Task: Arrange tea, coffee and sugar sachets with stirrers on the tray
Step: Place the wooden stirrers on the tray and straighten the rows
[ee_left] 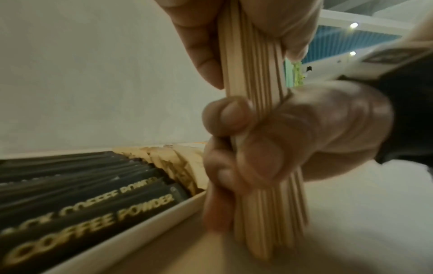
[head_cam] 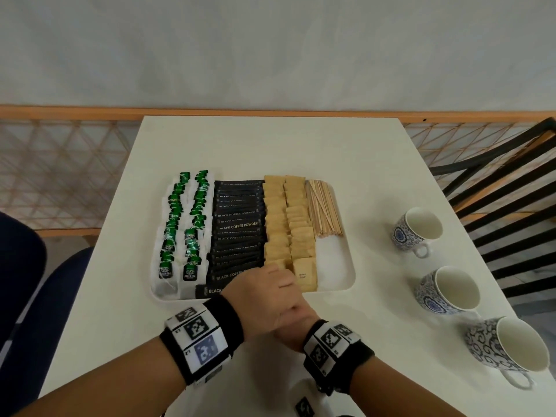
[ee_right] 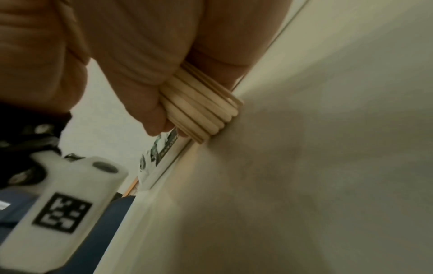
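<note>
**Two hands on one bundle of stirrers, held upright at the tray's near edge**

Two hands together at lower centre of the head view, just below the white tray [head_cam: 337, 284]. Left hand [head_cam: 264, 299] above, right hand [head_cam: 296, 325] below and partly covered by it. Both clamped round a single bundle of wooden stirrers [ee_left: 254, 77]; sticks in it too tightly packed to count. In the left wrist view, bundle's long axis near vertical, centre of frame, lower ends fanned slightly and blurred against the table [head_cam: 270, 145]. In the right wrist view, rounded stick ends [ee_right: 206, 113] pressed onto the table surface, just beside the tray rim.

On the tray, left to right in the head view:
- Two columns of green tea sachets [head_cam: 180, 224], overlapping; individual count unclear.
- One column of black coffee sticks [head_cam: 237, 225], long axes left–right across the frame, "BLACK COFFEE POWDER" legible.
- Two columns of brown sugar sachets [head_cam: 285, 224].
- One loose pile of stirrers [head_cam: 323, 209] at the tray's upper right, long axes running roughly top to bottom of frame, slightly splayed. Bare tray floor below the pile.

Three patterned cups [head_cam: 416, 230] at right of frame, on the table, well apart from the tray, tipped so the white insides show.

One tagged band on each wrist.
</note>
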`<state>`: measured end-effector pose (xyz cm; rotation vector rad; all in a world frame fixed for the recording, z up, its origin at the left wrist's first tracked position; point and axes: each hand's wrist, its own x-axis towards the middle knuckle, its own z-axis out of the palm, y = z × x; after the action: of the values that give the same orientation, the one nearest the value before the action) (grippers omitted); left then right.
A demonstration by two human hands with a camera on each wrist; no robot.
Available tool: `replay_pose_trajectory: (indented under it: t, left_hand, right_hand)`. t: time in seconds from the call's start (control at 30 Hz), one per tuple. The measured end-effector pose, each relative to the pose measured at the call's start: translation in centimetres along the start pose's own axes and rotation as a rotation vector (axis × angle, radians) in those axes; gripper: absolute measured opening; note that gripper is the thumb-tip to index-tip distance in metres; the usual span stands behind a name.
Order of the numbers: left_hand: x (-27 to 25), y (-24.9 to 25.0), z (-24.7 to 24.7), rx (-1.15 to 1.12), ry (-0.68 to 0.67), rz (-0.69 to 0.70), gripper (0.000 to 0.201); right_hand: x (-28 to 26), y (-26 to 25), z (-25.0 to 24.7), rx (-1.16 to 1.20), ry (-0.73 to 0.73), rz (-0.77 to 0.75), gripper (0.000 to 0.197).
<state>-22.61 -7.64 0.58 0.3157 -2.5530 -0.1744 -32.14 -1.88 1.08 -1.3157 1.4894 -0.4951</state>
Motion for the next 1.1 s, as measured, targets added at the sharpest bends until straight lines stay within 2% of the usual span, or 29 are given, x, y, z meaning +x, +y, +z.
replay_pose_trajectory:
  t: [0.03, 0.07, 0.13, 0.17, 0.2, 0.23, 0.33, 0.37, 0.43, 0.47, 0.53, 0.6, 0.67, 0.77, 0.87, 0.97, 1.03, 1.1]
  left_hand:
    - [0.6, -0.2, -0.2, -0.035, 0.025, -0.043, 0.042]
    - [1.2, -0.6, -0.2, -0.098, 0.042, -0.09, 0.043]
    - [2.6, -1.8, -0.6, -0.255, 0.084, -0.217, 0.041]
    - [3.4, -2.4, -1.1, -0.32, 0.116, -0.323, 0.041]
    - [4.2, -2.9, -1.3, -0.37, 0.165, -0.445, 0.042]
    - [5.0, -3.2, -1.7, -0.421, 0.212, -0.57, 0.044]
    - [6.7, -3.8, -2.1, -0.678, 0.321, -0.91, 0.031]
    - [7.1, -3.8, -2.2, -0.811, 0.369, -0.972, 0.049]
    - [7.6, -3.6, -2.1, -1.133, 0.446, -1.017, 0.093]
    - [7.8, -3.2, -2.1, -1.275, 0.447, -1.008, 0.105]
    - [8.1, -2.0, -2.0, -1.467, 0.386, -0.983, 0.109]
    - [8.5, -1.0, -2.0, -1.588, 0.381, -1.018, 0.095]
    - [8.8, -0.7, -1.8, -1.594, 0.415, -1.075, 0.063]
    - [9.1, -0.4, -1.1, -1.454, 0.47, -1.149, 0.01]
    - [9.0, -0.8, 0.2, -1.396, 0.502, -1.212, 0.019]
    - [9.3, -1.5, 1.3, -1.347, 0.53, -1.289, 0.024]
    - [9.8, -1.7, 1.9, -1.355, 0.539, -1.325, 0.027]
    - [10.6, -1.8, 2.3, -1.406, 0.498, -1.351, 0.032]
  right_hand:
    - [0.3, 0.6, -0.5, -0.015, -0.067, 0.053, 0.014]
    - [0.7, 1.8, 0.0, -0.051, 0.079, 0.001, 0.095]
    - [0.8, 0.6, -0.8, 0.083, 0.113, -0.045, 0.03]
    - [1.0, 1.1, -1.1, 0.142, 0.196, -0.079, 0.021]
    - [1.1, 1.7, -1.6, 0.233, 0.229, -0.091, 0.019]
    - [0.9, 1.0, -2.3, 0.223, 0.257, -0.082, 0.021]
    - [0.8, 0.8, -4.6, 0.235, 0.251, -0.147, 0.028]
    - [0.8, 0.7, -5.1, 0.226, 0.269, -0.171, 0.029]
    - [0.5, 0.8, -5.5, 0.243, 0.316, -0.197, 0.029]
    - [0.4, 1.1, -5.3, 0.276, 0.323, -0.192, 0.027]
    - [0.2, 1.5, -4.9, 0.309, 0.346, -0.212, 0.021]
    - [0.1, 2.0, -4.6, 0.374, 0.335, -0.217, 0.017]
    - [0.0, 2.2, -4.4, 0.398, 0.304, -0.189, 0.019]
    - [-0.3, 2.2, -4.3, 0.343, 0.26, -0.134, 0.023]
    - [-0.6, 2.3, -4.6, 0.204, 0.272, -0.126, 0.033]
    - [-0.6, 2.5, -6.0, -0.001, 0.357, -0.105, 0.027]
    - [-0.4, 2.8, -7.0, -0.144, 0.365, -0.064, 0.03]
    - [0.0, 3.3, -7.8, -0.254, 0.379, -0.015, 0.026]
